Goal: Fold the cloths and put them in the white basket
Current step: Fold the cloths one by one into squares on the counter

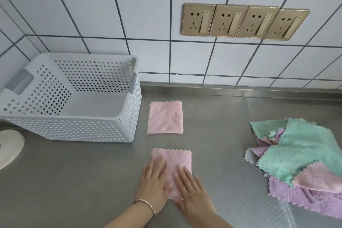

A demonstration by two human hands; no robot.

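Our left hand [154, 179] and right hand [192, 190], fingers flat, pressed the folded pink cloth [177, 161] at six o'clock; soft, light, we judged it best pinched at its edges, the white basket [127, 116] at nine

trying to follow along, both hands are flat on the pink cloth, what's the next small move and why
Probably lift the folded pink cloth under the left hand and right hand into the white basket: it already lies folded and pressed flat, and the basket holds no cloth yet.
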